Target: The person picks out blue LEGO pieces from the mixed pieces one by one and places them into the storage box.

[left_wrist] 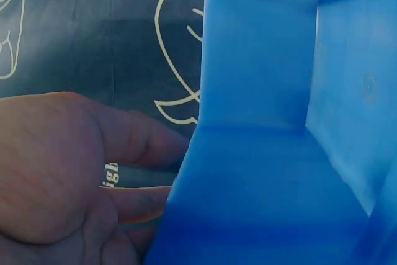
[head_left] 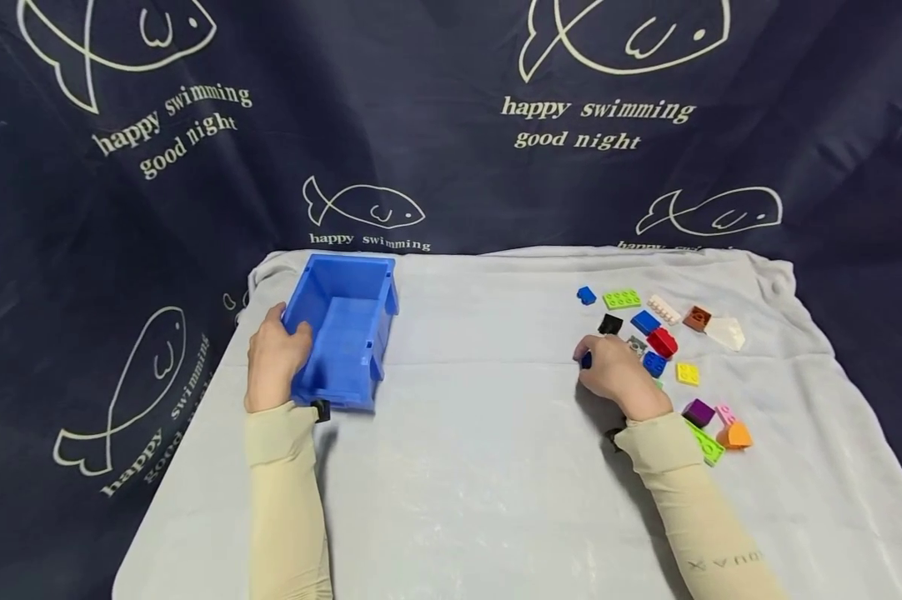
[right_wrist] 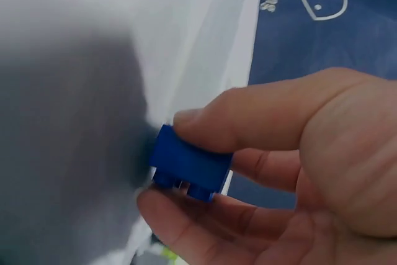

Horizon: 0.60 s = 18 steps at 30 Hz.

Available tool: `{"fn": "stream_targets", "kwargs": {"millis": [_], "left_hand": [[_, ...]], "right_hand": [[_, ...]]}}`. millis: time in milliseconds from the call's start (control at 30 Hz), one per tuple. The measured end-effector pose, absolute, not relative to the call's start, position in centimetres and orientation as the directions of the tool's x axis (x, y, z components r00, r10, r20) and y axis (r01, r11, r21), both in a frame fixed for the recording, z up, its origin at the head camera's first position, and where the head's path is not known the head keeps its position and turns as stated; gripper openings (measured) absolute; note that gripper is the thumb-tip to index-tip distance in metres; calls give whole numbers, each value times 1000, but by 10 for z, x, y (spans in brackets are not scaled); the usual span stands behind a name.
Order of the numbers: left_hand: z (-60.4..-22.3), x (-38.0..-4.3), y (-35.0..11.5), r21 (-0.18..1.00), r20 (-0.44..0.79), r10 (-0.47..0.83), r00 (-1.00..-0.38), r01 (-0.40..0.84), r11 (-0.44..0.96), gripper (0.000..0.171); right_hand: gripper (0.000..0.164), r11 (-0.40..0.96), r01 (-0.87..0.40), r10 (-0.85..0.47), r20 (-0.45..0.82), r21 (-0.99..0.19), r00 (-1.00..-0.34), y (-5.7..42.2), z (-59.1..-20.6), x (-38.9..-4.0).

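My left hand (head_left: 277, 354) grips the left wall of a blue plastic bin (head_left: 379, 333), its thumb lying over the rim on the inner side. In the left wrist view the fingers (left_wrist: 139, 138) reach the bin's edge, and the bin's inside shows bare walls. On the right of the table, my right hand (head_left: 614, 373) pinches a dark blue toy building brick (right_wrist: 189, 159) between thumb and fingers. Its studs face downward in the right wrist view. Beside that hand lie a black brick (head_left: 610, 323), a grey brick (head_left: 636, 345) and another blue brick (head_left: 654, 363).
Loose bricks spread over the table's right side: a green plate (head_left: 621, 298), a red brick (head_left: 662, 342), a yellow one (head_left: 687, 373), a purple one (head_left: 699, 412), an orange one (head_left: 734, 436) and several more. A grey-white cloth (head_left: 466, 467) covers the table; a dark fish-print curtain (head_left: 451, 125) hangs behind.
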<state>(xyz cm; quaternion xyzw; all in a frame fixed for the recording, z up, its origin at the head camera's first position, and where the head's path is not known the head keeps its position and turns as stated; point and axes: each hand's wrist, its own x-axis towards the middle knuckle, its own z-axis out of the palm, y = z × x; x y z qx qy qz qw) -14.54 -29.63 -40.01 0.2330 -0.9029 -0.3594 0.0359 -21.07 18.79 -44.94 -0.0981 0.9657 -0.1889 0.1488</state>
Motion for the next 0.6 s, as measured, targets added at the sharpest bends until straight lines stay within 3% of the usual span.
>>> {"fn": "stream_targets", "kwargs": {"millis": [333,600], "left_hand": [[-403,-145,-306,629,-133,-381,-915,-375,681,54],[-405,-145,-309,607,-172,-373,-912,-396,689,51]], "right_hand": [[36,874,-250,-318,-101,-417,-942,161,-420,-209],[40,858,-281,-345,-78,-430,-935,135,-396,-213]]}}
